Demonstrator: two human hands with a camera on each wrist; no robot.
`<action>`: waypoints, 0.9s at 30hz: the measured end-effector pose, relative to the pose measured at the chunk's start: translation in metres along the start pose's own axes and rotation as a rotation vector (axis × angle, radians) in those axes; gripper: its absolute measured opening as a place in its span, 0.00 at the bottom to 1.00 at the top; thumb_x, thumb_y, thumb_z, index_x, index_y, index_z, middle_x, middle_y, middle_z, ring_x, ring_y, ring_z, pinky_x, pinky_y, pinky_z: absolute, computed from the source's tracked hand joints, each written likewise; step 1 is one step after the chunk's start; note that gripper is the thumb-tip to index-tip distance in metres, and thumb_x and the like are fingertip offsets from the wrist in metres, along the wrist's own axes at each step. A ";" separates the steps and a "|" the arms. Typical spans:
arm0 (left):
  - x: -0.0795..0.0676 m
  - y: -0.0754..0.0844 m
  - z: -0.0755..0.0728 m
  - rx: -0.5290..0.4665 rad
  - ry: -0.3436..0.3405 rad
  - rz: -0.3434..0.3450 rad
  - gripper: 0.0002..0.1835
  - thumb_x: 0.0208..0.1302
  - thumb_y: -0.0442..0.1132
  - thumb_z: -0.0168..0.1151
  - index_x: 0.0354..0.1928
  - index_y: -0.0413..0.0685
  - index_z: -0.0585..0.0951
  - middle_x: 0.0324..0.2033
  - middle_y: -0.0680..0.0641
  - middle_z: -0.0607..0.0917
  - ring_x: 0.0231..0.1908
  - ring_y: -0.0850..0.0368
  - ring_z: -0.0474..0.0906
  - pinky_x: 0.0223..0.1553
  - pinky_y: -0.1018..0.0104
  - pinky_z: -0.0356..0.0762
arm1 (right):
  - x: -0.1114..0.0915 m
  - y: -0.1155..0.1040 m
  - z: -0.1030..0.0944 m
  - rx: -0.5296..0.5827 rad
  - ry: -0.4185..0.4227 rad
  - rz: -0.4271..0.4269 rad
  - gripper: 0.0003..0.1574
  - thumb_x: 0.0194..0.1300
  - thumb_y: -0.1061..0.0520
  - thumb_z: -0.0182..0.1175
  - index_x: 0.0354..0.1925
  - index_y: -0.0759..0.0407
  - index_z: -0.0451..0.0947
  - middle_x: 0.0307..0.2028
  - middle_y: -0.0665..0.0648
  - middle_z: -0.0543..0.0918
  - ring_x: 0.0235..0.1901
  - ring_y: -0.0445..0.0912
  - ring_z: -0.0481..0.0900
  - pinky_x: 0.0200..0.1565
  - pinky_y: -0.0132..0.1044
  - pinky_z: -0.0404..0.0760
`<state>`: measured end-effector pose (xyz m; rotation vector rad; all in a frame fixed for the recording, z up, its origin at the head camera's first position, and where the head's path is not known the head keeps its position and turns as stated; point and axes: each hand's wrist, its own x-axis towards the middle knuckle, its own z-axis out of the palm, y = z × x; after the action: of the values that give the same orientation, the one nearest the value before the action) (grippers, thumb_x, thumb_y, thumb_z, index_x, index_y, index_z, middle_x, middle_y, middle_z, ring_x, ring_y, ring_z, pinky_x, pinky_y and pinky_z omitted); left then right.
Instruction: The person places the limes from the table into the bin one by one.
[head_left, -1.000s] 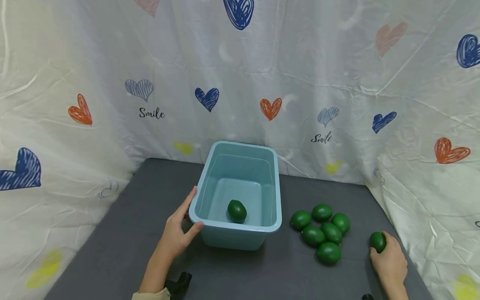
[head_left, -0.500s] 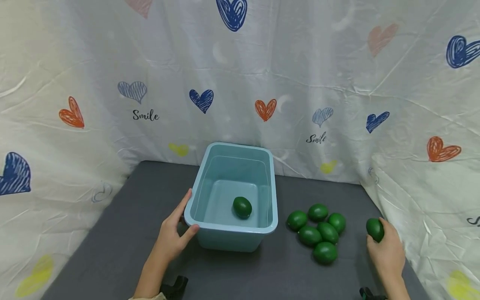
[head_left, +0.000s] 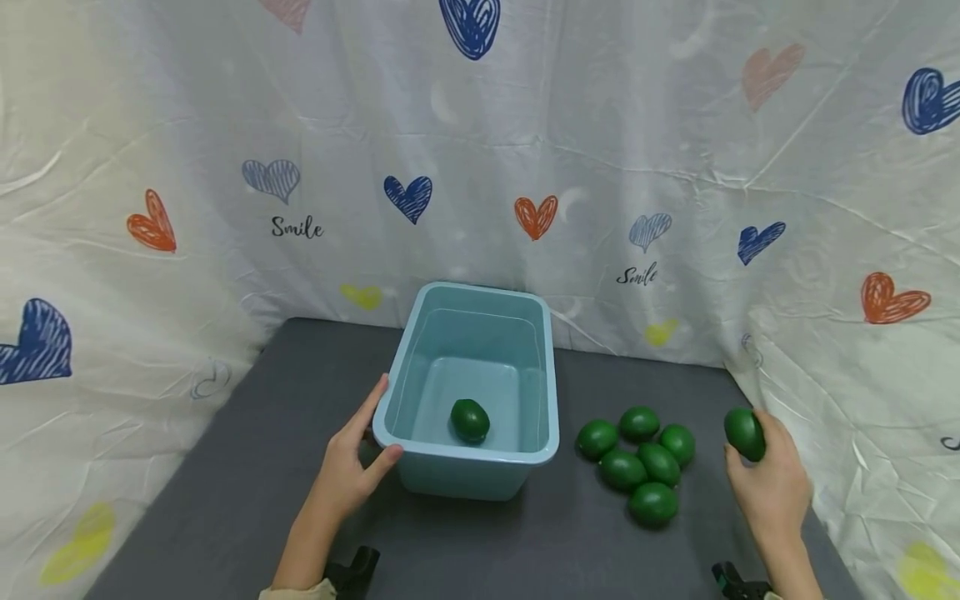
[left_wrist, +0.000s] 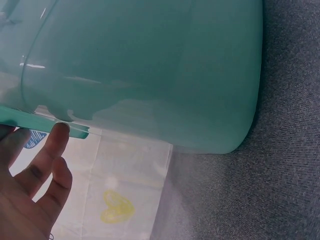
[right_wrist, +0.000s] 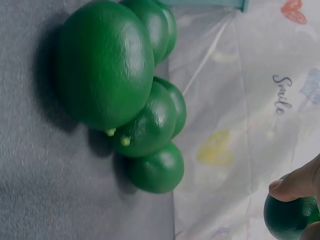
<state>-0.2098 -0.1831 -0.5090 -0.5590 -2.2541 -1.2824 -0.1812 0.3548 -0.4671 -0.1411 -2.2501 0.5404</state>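
Note:
My right hand point(head_left: 772, 483) holds a glossy dark green lime point(head_left: 742, 433) above the right side of the table; in the right wrist view the thumb point(right_wrist: 292, 186) lies across it. To its left, several more limes point(head_left: 651, 505) sit clustered on the table, some with small pale stem nubs. A light blue plastic bin point(head_left: 480, 456) stands left of them, with one lime point(head_left: 470, 420) inside near its front wall. My left hand point(head_left: 343, 479) grips the bin's front left corner, thumb at the front rim and fingers along the left side. Bent fingertips touch under the rim in the left wrist view.
A dark grey cloth point(head_left: 570, 550) covers the table. White curtain fabric point(head_left: 480, 150) printed with hearts hangs behind and at both sides, close to the bin's back end. Black wrist-camera mounts point(head_left: 352, 573) show at both wrists.
My right hand has raised the lime off the table and moved it slightly forward and left. The lime in the bin rolled right, then back left. My left hand keeps its place on the bin.

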 end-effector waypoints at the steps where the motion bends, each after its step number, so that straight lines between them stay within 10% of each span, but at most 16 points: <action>1: 0.001 0.000 0.000 0.000 0.002 0.002 0.45 0.71 0.51 0.69 0.85 0.56 0.60 0.75 0.42 0.73 0.46 0.62 0.74 0.40 0.59 0.77 | 0.000 -0.002 0.000 0.007 -0.001 0.001 0.40 0.53 0.74 0.74 0.65 0.70 0.77 0.61 0.74 0.81 0.47 0.73 0.82 0.43 0.68 0.78; 27: 0.002 0.005 0.000 0.027 -0.014 -0.047 0.46 0.70 0.45 0.69 0.85 0.61 0.58 0.77 0.44 0.70 0.50 0.62 0.74 0.42 0.57 0.78 | -0.008 -0.045 0.030 0.134 -0.030 -0.113 0.43 0.52 0.73 0.77 0.67 0.68 0.78 0.63 0.71 0.81 0.41 0.69 0.86 0.35 0.65 0.82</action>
<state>-0.2085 -0.1808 -0.5049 -0.5088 -2.3050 -1.2731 -0.1950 0.3022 -0.4710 0.0626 -2.2273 0.6338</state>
